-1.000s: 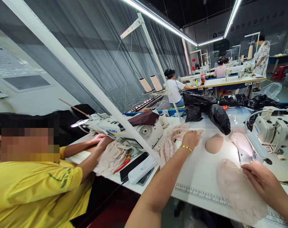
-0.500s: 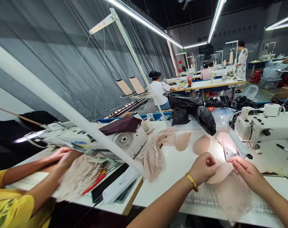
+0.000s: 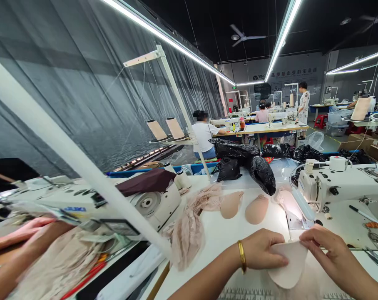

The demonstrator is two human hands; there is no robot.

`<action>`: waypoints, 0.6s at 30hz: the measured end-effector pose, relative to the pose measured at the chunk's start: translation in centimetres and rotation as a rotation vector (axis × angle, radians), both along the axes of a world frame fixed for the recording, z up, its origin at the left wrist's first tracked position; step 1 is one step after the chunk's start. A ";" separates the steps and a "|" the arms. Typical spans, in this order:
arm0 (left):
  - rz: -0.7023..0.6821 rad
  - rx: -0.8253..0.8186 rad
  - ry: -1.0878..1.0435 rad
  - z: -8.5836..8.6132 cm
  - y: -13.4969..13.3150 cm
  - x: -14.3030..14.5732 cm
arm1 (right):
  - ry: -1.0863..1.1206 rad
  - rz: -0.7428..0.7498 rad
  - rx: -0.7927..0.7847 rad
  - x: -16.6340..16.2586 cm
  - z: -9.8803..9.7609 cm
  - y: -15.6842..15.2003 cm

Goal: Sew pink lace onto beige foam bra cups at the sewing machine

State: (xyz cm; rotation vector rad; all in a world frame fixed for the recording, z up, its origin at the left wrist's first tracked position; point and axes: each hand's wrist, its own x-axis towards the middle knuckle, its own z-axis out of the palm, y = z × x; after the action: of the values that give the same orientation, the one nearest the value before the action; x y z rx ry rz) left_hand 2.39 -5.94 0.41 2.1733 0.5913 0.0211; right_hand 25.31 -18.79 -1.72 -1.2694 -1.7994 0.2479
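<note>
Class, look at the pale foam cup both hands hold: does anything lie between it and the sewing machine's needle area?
Nothing visible: the foam cup lies just before the lit plate of the sewing machine, bare table between.

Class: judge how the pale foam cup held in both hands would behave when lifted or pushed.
The foam cup probably keeps its dome: it curves unsupported between left hand and right hand. Likely light, given the fingertip hold. Pushed, it would probably slide.

Foam cup (image 3: pixel 288 266): pale, matt, smooth, pinched between left hand (image 3: pixel 262 249) and right hand (image 3: pixel 328 250). Lace pile (image 3: pixel 189 227): beige cloth, rough, crumpled. Table (image 3: pixel 226 241): white, smooth, slight sheen. Sewing machine (image 3: pixel 339 185): glossy white. Bags (image 3: pixel 254 160): black shiny plastic. Bangle (image 3: pixel 241 256): gold metal.
</note>
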 end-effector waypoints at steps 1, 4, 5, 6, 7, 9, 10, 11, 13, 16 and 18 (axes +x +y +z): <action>0.036 0.137 -0.043 -0.2 0.2 -0.3 | -0.013 -0.034 0.075 0.1 0.2 0.1; 0.240 0.668 -0.240 -0.7 0.8 -1.1 | -0.068 -0.109 0.293 -0.1 0.4 0.7; 0.306 0.794 -0.288 -0.9 0.9 -1.4 | -0.094 -0.121 0.351 -0.3 0.2 1.0; 0.348 0.881 -0.315 -1.0 1.0 -1.7 | -0.126 -0.124 0.402 -0.4 -0.1 1.3; 0.354 0.940 -0.315 -1.1 1.0 -2.0 | -0.165 -0.116 0.442 -0.3 -0.5 1.6; 0.270 1.050 -0.278 -1.5 0.6 -2.5 | -0.260 -0.072 0.461 0.1 -1.8 2.1; 0.192 1.103 -0.257 -1.7 0.3 -2.6 | -0.311 -0.034 0.429 0.6 -2.5 2.3; 0.103 1.138 -0.237 -1.8 -0.1 -2.5 | -0.358 0.013 0.379 1.2 -3.2 2.5; -0.041 1.146 -0.218 -2.1 -0.8 -1.8 | -0.428 0.114 0.252 2.6 -4.4 2.8; -0.195 1.125 -0.173 -2.2 -1.2 1.0 | -0.490 0.223 0.120 4.4 -5.1 3.3; -0.283 1.095 -0.079 -2.2 -0.6 3.3 | -0.529 0.254 0.104 5.3 -4.8 3.8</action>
State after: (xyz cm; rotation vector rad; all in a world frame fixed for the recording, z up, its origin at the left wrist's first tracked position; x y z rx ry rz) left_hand 5.65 -6.58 -1.83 3.2750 0.2074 0.3474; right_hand 30.57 -15.01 -6.56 -1.0938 -2.3951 -0.0525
